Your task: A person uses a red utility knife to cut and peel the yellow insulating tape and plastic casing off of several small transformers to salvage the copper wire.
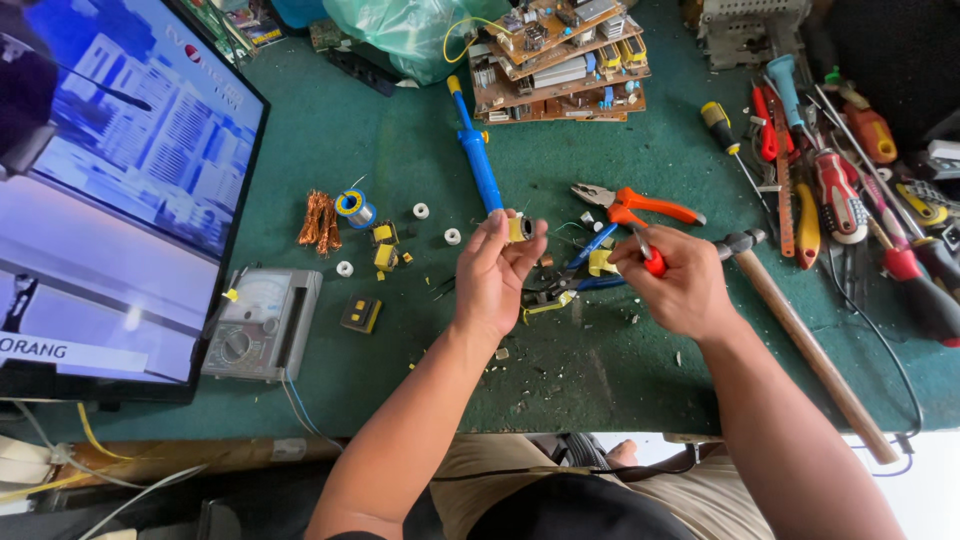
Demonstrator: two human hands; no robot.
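Two hands are working above the green desk (420, 150): the left hand (495, 275) is pinching a small yellow coil bobbin (519, 228) between fingertips, the right hand (675, 280) clenching a red-handled tool (652, 262). The bobbin is looking light, rigid, probably fragile; gripping its sides seems safest.

Green workbench (400, 150) carries screwdrivers (840, 190), pliers (635, 205), multimeter (262, 325), circuit boards (560, 60).

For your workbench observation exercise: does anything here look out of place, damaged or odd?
Yes. Small bits of debris lie scattered on the green mat below the left hand, and a loose bunch of copper wire sits unwound beside a solder spool.
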